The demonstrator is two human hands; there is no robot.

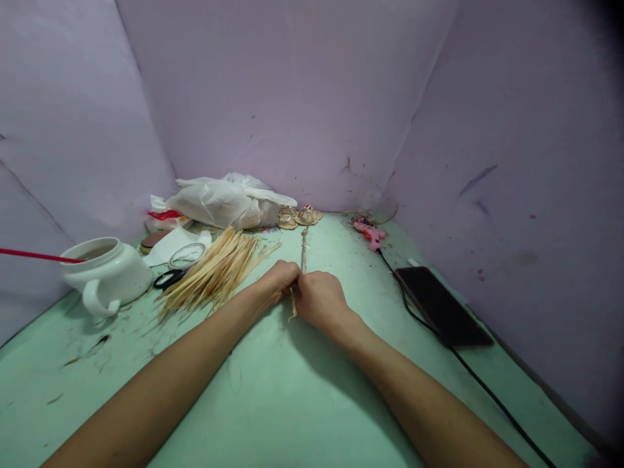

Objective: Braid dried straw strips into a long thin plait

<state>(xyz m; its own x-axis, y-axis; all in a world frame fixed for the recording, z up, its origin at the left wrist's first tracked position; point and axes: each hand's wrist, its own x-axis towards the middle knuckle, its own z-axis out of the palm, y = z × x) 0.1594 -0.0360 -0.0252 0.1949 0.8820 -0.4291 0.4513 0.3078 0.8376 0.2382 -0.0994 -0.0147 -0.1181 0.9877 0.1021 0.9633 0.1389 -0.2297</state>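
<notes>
Straw bundle (214, 273): laid fanned out on the left part of the surface (273, 416), beside the left forearm.
Left hand (283, 281): extended from the near edge; fingers curled narrow on the rod's near end, exact pinch hidden.
Loose strip (293, 305): suspended below the joined hands, toward the near edge.
Thin rod (304, 252): located at mid-surface, directed straight ahead from the fingers; long axis aligned toward the far edge.
Right hand (319, 296): pressed against the left, neither being clearly nearer; fingers closed on the rod, knuckles turned up.
Pink tool (371, 234): placed toward the far right corner, cable attached.
</notes>
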